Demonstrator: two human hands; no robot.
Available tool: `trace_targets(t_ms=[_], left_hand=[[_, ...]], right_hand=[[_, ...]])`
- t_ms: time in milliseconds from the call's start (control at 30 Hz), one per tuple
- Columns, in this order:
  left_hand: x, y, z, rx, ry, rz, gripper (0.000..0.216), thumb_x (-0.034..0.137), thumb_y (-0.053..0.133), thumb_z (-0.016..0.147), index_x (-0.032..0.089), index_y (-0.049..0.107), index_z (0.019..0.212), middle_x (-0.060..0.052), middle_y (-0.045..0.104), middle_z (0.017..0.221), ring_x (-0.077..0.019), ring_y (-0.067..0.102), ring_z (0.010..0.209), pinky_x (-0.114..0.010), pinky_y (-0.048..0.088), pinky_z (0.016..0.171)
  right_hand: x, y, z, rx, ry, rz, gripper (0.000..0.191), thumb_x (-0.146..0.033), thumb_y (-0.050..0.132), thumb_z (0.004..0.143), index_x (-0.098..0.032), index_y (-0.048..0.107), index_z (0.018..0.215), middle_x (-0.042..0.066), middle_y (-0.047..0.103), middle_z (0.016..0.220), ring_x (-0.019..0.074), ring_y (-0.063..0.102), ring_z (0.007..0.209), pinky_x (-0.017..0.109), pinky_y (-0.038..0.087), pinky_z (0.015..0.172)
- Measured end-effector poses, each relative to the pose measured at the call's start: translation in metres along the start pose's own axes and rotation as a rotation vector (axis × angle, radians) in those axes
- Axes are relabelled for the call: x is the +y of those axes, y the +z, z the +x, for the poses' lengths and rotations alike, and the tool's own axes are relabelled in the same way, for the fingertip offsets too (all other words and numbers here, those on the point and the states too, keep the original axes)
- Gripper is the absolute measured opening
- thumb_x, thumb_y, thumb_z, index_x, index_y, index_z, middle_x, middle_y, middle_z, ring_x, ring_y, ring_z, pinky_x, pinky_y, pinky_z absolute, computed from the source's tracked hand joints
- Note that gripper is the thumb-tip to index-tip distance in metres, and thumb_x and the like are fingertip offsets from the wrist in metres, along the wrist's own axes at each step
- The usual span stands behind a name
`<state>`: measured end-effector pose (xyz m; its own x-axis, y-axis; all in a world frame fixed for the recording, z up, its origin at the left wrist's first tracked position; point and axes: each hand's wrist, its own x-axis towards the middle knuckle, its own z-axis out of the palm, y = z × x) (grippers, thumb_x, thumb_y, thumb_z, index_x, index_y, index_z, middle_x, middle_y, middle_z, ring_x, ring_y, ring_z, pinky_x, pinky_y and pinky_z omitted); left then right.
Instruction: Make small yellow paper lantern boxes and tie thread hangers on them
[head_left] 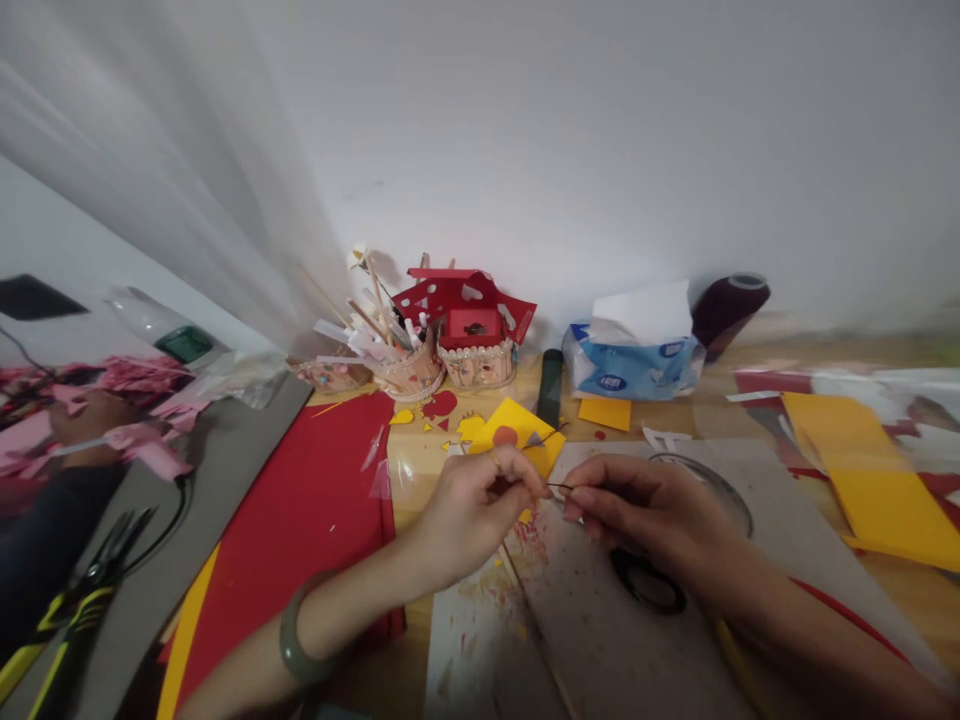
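Note:
My left hand [476, 510] is closed, thumb and fingers pinching one end of a thin dark wire or thread [557, 486]. From the right, my right hand [649, 505] pinches the same strand, leaving a short stretch visible between the fingertips. A thin wooden stick [534, 622] runs down from under my left hand; whether the hand touches it I cannot tell. Behind the hands lies a yellow paper piece [546, 455] bearing an orange round spot. Black scissor handles [651, 583] show below my right hand, on a stained grey board [600, 640].
Red paper sheets [307, 510] lie left, yellow strips [874, 480] right. At the back stand decorated pots [409, 375], a tissue pack [637, 365] and a dark thread cone [731, 305]. Pliers [94, 600] and another person's hand [86, 420] with a pink glue gun [154, 455] are far left.

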<state>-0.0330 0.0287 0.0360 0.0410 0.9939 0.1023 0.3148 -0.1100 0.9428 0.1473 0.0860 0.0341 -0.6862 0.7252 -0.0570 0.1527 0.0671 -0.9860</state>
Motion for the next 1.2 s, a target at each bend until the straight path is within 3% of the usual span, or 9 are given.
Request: trace_targets(t_ms=[100, 233, 400, 633, 767, 967, 1200], left_hand=[[0.003, -0.001, 0.0, -0.021, 0.061, 0.112, 0.017, 0.009, 0.051, 0.078, 0.017, 0.066, 0.077, -0.003, 0.069, 0.073, -0.0121, 0.061, 0.065, -0.022, 0.046, 0.059], [0.009, 0.0, -0.001, 0.015, 0.079, 0.114, 0.022, 0.009, 0.052, 0.076, 0.016, 0.071, 0.084, -0.005, 0.073, 0.077, -0.0136, 0.064, 0.066, -0.023, 0.05, 0.059], [0.007, 0.008, -0.002, 0.114, -0.074, -0.088, 0.007, 0.022, 0.068, 0.072, 0.017, 0.072, 0.074, -0.005, 0.074, 0.073, -0.0156, 0.066, 0.066, -0.026, 0.053, 0.062], [0.005, 0.013, -0.001, 0.175, -0.2, -0.2, 0.004, 0.02, 0.068, 0.066, 0.016, 0.067, 0.068, -0.003, 0.069, 0.067, -0.0128, 0.062, 0.061, -0.024, 0.052, 0.059], [0.006, 0.012, -0.002, 0.173, -0.138, -0.084, 0.002, 0.015, 0.062, 0.068, 0.016, 0.06, 0.067, -0.001, 0.064, 0.065, -0.0109, 0.059, 0.059, -0.021, 0.048, 0.055], [-0.002, 0.012, -0.008, 0.128, 0.02, 0.139, 0.01, 0.011, 0.053, 0.075, 0.018, 0.053, 0.068, 0.002, 0.058, 0.063, -0.0101, 0.056, 0.059, -0.019, 0.043, 0.052], [-0.003, 0.008, -0.008, 0.081, 0.015, 0.059, 0.006, 0.019, 0.055, 0.083, 0.018, 0.059, 0.078, 0.0, 0.064, 0.071, -0.0106, 0.059, 0.065, -0.021, 0.045, 0.061]], right_hand=[[-0.001, 0.003, 0.001, 0.035, 0.018, 0.04, 0.019, -0.035, 0.058, 0.082, -0.018, 0.064, 0.074, -0.003, 0.057, 0.056, 0.0082, 0.05, 0.048, 0.019, 0.038, 0.043], [-0.006, 0.012, -0.002, 0.121, -0.125, -0.132, 0.015, -0.027, 0.06, 0.078, -0.02, 0.065, 0.067, -0.004, 0.057, 0.05, 0.0091, 0.051, 0.045, 0.02, 0.037, 0.041], [-0.003, 0.022, -0.007, 0.218, -0.249, -0.354, 0.015, -0.022, 0.059, 0.079, -0.022, 0.067, 0.067, -0.003, 0.065, 0.055, 0.0108, 0.056, 0.045, 0.02, 0.041, 0.042], [0.005, 0.024, -0.002, 0.181, -0.203, -0.293, 0.016, -0.024, 0.056, 0.082, -0.021, 0.068, 0.072, -0.003, 0.065, 0.056, 0.0111, 0.056, 0.047, 0.021, 0.04, 0.042], [0.003, 0.025, 0.0, 0.162, -0.186, -0.301, 0.018, -0.023, 0.052, 0.083, -0.02, 0.066, 0.072, -0.003, 0.063, 0.056, 0.0094, 0.055, 0.047, 0.019, 0.038, 0.042], [0.005, 0.029, -0.004, 0.207, -0.28, -0.466, 0.016, -0.017, 0.05, 0.079, -0.02, 0.06, 0.067, -0.005, 0.061, 0.054, 0.0078, 0.052, 0.045, 0.018, 0.037, 0.043], [0.002, 0.025, -0.003, 0.239, -0.325, -0.508, 0.017, -0.016, 0.05, 0.079, -0.021, 0.063, 0.069, -0.005, 0.062, 0.053, 0.0075, 0.051, 0.042, 0.018, 0.036, 0.04]])
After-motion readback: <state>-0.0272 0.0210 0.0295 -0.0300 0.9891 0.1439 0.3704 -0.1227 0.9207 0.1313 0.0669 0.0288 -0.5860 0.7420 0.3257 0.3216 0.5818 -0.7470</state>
